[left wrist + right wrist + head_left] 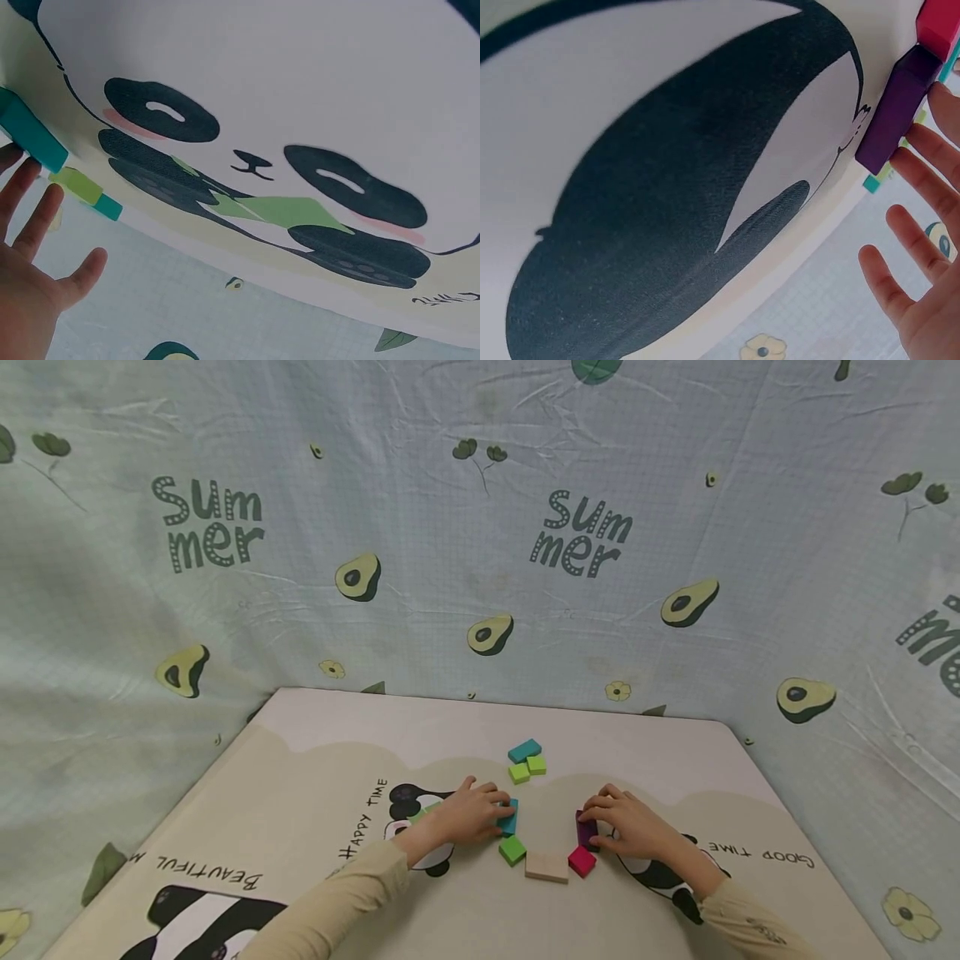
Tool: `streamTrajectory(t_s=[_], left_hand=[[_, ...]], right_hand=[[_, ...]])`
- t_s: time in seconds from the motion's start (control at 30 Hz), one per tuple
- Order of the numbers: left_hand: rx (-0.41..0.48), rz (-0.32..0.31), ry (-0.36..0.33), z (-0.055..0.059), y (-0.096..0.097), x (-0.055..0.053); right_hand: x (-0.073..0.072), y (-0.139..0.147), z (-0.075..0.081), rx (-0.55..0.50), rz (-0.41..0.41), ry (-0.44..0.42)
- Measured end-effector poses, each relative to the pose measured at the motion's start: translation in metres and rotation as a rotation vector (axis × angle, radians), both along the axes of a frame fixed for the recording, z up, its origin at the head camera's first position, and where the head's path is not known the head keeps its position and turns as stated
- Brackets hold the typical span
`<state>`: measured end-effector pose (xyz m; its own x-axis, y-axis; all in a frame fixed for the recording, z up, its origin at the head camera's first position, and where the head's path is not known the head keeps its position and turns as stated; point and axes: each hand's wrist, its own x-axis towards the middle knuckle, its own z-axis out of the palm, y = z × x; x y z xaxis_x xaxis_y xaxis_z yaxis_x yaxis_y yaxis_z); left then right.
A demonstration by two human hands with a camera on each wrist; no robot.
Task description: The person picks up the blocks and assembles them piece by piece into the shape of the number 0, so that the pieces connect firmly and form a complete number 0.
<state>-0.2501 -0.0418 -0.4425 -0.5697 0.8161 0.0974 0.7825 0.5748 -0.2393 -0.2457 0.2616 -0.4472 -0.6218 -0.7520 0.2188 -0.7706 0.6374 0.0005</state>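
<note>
Lower centre of frame: aligning apparently in hand, teal block (510, 824) touched by left hand (468, 812), purple block (586, 832) by right hand (632, 825), both loosely spread, nothing gripped; light nudging called for.

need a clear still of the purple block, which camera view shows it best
The right wrist view. The purple block shows large there, one long face turned to the camera and unobstructed. The head view shows it small, partly covered by the right hand. The left wrist view does not show it.
</note>
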Motion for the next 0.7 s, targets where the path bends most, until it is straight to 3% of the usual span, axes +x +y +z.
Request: streamTrajectory(t_s=[0.3,0.47,0.7], left_hand=[[0.039,-0.006,-0.043,0.0,-0.001,-0.002],[0.049,-0.005,-0.042,0.0,0.001,-0.006],[0.161,0.002,-0.115,0.005,0.009,-0.015]], right_hand=[[-0.003,0.0,-0.001,0.003,-0.024,-0.032],[-0.005,-0.001,-0.001,-0.01,0.0,-0.029],[-0.007,-0.001,0.001,-0.003,-0.004,-0.083]])
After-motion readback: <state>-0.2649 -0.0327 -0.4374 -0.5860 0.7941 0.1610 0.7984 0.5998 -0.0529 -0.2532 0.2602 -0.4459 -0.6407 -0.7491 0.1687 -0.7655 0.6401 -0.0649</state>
